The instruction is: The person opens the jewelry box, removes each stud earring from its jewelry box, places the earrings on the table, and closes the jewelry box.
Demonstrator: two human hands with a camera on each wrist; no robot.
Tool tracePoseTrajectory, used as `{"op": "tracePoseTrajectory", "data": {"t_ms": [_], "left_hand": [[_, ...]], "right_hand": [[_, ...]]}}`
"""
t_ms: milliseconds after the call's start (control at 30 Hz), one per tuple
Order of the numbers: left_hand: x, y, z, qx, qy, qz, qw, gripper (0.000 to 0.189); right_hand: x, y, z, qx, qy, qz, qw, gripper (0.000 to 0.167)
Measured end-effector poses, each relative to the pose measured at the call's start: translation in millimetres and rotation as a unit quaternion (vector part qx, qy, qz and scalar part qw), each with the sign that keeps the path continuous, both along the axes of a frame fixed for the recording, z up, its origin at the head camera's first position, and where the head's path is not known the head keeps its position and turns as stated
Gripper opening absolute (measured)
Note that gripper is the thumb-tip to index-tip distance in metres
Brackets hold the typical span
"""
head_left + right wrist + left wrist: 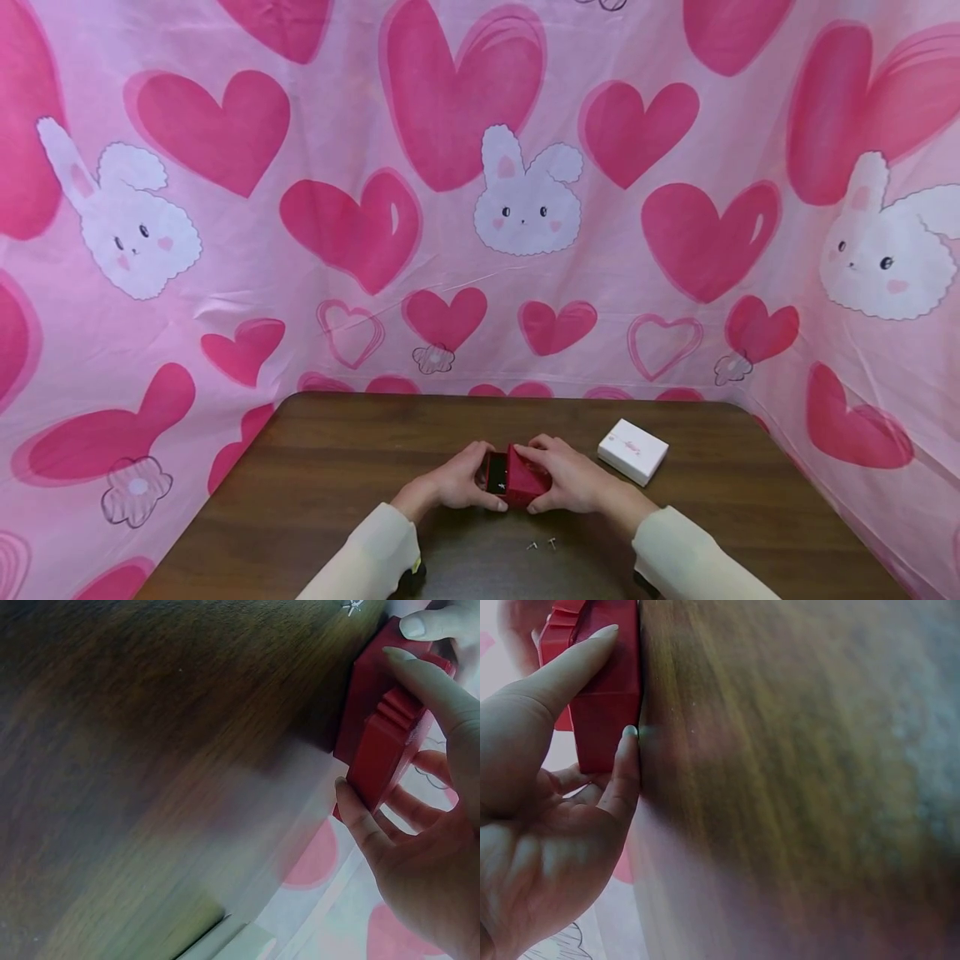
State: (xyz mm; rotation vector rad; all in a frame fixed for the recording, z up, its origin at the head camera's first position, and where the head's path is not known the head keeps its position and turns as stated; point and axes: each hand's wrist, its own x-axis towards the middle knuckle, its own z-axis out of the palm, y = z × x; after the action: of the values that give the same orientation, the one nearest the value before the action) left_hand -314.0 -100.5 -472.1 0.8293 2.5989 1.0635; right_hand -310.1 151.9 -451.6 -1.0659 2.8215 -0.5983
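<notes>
Between the two hands is a small red jewelry box (527, 483) with a black insert (497, 473), on which a tiny silvery piece shows. My left hand (459, 479) grips its left side, thumb along the near face; in the left wrist view the thumb and fingers bracket the red box (609, 712). My right hand (566, 477) holds the red lid part on the right. In the right wrist view its thumb and fingers pinch the red lid (382, 754), which sits tilted against the base. Nearer the person lie two small silvery earring-like pieces (552, 543).
A white box (632, 451) with pinkish script lies to the right, beyond the right hand. The dark wooden table (360, 442) has rounded far corners. A pink curtain (450, 275) with hearts and rabbits hangs round its back and sides.
</notes>
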Motion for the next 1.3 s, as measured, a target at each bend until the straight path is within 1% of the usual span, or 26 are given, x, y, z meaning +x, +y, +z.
{"op": "tracePoseTrajectory", "data": {"t_ms": [233, 467, 667, 1067, 1300], "left_hand": [[0.7, 0.0, 0.9, 0.002, 0.0, -0.001, 1.0, 0.068], [0.9, 0.1, 0.4, 0.003, 0.006, 0.0, 1.0, 0.07], [0.3, 0.2, -0.8, 0.007, 0.005, -0.001, 1.0, 0.07], [-0.8, 1.0, -2.2, 0.006, -0.001, 0.003, 1.0, 0.069], [-0.5, 0.7, 0.0, 0.004, -0.002, 0.004, 1.0, 0.068]], "right_hand": [[0.1, 4.9, -0.6, -0.003, -0.003, -0.005, 1.0, 0.087], [0.8, 9.6, 0.3, 0.004, 0.006, -0.002, 1.0, 0.088], [2.0, 13.9, 1.6, -0.001, -0.003, 0.002, 1.0, 0.087], [2.5, 19.7, 4.1, -0.005, -0.022, -0.006, 0.9997, 0.088], [4.0, 24.5, 4.3, -0.006, -0.011, -0.004, 0.9999, 0.089]]}}
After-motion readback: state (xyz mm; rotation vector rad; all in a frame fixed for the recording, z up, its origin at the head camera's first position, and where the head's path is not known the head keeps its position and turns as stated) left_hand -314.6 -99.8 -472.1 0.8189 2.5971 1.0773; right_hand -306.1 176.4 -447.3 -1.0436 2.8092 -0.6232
